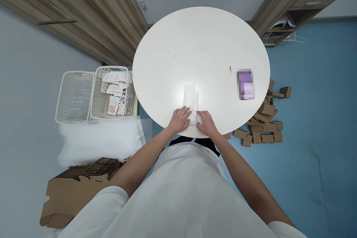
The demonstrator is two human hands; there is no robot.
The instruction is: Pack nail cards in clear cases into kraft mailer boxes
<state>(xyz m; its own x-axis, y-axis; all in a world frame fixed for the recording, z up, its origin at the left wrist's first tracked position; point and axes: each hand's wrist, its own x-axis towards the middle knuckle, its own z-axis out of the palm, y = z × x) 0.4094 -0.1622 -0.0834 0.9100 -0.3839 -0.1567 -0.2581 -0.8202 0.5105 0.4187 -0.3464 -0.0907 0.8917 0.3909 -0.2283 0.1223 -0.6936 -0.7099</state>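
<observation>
A folded strip of thin white packing sheet (190,95) lies lengthwise on the near part of the white oval table (200,41). It looks like foam wrap; whether anything is inside cannot be seen. My left hand (180,119) rests on its left side, fingers stretched out and slightly spread over the surface. At the right edge of the sheet, my right hand (206,122) has its fingers bent, with fingertips and thumb gripping the edge. Between the two hands, the near end of the strip is visible.
A blurred purple pack (245,83) lies on the table's right. White baskets (95,93), one with cards, stand left, near stacked white sheets (100,137) and flat cardboard (72,193). Small brown boxes (266,119) are piled on the blue floor at right.
</observation>
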